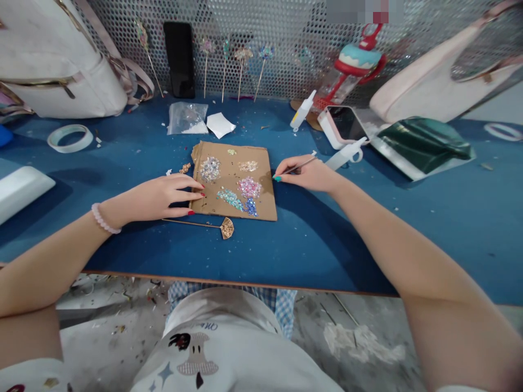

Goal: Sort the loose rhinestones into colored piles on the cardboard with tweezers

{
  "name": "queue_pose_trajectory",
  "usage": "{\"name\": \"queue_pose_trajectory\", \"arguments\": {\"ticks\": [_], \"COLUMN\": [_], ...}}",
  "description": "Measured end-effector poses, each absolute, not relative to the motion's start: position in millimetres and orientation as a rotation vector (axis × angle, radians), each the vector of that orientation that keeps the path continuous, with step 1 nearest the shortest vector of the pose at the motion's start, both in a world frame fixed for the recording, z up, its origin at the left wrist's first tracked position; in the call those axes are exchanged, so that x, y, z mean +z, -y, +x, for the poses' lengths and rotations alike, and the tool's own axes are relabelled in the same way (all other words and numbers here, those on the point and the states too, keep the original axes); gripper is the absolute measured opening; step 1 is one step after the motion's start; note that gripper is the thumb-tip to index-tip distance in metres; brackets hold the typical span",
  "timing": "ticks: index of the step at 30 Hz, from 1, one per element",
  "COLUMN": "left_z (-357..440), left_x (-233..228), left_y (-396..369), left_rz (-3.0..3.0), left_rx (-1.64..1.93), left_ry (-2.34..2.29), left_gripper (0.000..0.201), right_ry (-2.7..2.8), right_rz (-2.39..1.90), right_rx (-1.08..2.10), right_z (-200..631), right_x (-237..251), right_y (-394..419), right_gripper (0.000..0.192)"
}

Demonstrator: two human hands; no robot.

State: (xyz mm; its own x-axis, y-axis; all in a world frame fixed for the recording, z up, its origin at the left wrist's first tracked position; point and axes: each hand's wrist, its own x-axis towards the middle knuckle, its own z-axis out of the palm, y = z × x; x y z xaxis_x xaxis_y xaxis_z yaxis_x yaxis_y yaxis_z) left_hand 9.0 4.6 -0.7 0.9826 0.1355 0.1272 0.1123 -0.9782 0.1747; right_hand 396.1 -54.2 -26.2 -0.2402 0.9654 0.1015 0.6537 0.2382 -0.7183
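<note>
A piece of brown cardboard [265, 163] lies on the blue table, bearing small heaps of rhinestones: silver [210, 169], pale gold [248, 166], pink [250, 188], turquoise [230, 198] and blue [250, 207]. My left hand [157, 197] rests with fingers stretched out, their tips on the cardboard's left edge. At the right edge, my right hand [304, 173] pinches a thin metal stick-like tool [300, 165]; whether it is tweezers or a pick I cannot tell. Below the cardboard is a gold hairpin [227, 228] with a fan-shaped head, its stem running towards my left hand.
Behind are a plastic bag [188, 118], white paper [220, 125], a tape roll [70, 139], two glue bottles [303, 111], a phone [346, 124] and a green packet [425, 144]. Decorated hairpins [224, 71] and a black phone [180, 60] lean on the mesh.
</note>
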Motion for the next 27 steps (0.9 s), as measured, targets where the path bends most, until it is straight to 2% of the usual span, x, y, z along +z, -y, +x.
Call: {"name": "queue_pose_trajectory", "arguments": {"ticks": [27], "left_z": [9.8], "left_x": [-0.2], "left_y": [-5.5], "left_rz": [2.944], "left_rx": [0.228], "left_ry": [-0.203], "left_gripper": [0.032], "right_ry": [1.875], "right_rz": [-1.475], "right_rx": [0.794], "right_z": [395.0], "right_x": [-31.6], "right_y": [54.0], "right_gripper": [0.026]}}
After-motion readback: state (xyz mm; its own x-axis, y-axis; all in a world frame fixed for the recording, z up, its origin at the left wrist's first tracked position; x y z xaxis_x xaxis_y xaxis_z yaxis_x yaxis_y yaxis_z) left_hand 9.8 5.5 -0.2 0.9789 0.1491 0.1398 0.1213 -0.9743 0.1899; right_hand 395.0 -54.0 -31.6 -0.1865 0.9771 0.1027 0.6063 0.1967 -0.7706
